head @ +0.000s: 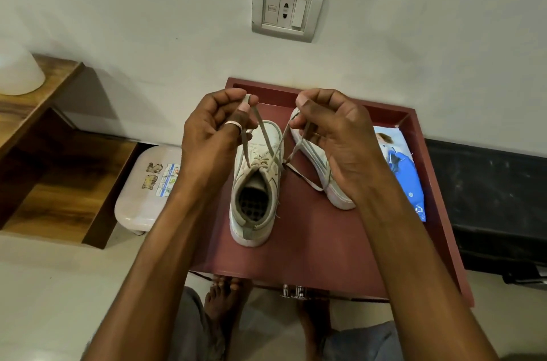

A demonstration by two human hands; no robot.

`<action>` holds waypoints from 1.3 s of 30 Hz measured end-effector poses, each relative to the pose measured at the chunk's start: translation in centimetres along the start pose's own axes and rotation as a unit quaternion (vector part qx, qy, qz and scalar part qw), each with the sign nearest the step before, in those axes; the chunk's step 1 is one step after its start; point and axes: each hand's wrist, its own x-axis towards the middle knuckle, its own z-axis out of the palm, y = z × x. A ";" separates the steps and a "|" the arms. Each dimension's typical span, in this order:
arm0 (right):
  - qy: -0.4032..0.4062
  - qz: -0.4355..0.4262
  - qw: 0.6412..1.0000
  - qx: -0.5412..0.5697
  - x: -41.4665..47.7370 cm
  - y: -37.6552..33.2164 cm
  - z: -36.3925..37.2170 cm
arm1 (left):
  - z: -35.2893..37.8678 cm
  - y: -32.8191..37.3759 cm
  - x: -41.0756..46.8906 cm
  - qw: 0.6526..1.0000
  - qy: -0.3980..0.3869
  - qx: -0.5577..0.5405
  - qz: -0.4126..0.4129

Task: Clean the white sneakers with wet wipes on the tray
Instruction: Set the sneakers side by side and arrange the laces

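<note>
Two sneakers [251,227] [325,174], one tray [296,245], one wipes pack [405,171], two hands [211,129] [337,129]

Red tray [325,257] against the wall. One sneaker [256,197] stands upright mid-tray, heel toward the camera. Second sneaker [322,165] lies just to its right, on its side, partly behind the right hand [334,135]. Left hand [213,129] and right hand each pinch a lace [262,129] end, raised; the laces cross. Blue wipes pack [402,171] lies along the tray's right wall.
</note>
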 end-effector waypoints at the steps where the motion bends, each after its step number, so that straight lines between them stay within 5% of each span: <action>1: -0.003 -0.013 1.000 -0.002 0.0 -0.1 0.2 | 0.0 0.3 0.0 1.000 0.001 -0.012 0.007; 6: 0.020 -0.087 0.995 0.054 0.1 -1.9 -0.5 | -0.1 1.0 -0.2 0.999 -0.002 -0.024 0.039; 12: 0.052 -0.024 0.998 0.039 0.1 -2.1 -1.2 | -0.1 1.6 -0.5 0.998 -0.007 -0.028 0.056; 18: 0.012 -0.090 0.993 0.076 -0.3 -4.2 -1.6 | 0.0 3.5 -0.6 0.995 -0.012 -0.031 0.096; 32: 0.013 -0.228 0.973 -0.026 -0.9 -7.2 0.9 | 0.4 9.8 -0.3 0.976 -0.051 0.065 0.199; 39: 0.007 -0.245 0.969 -0.020 -0.9 -7.3 0.9 | 0.5 10.5 -0.7 0.975 -0.059 0.023 0.213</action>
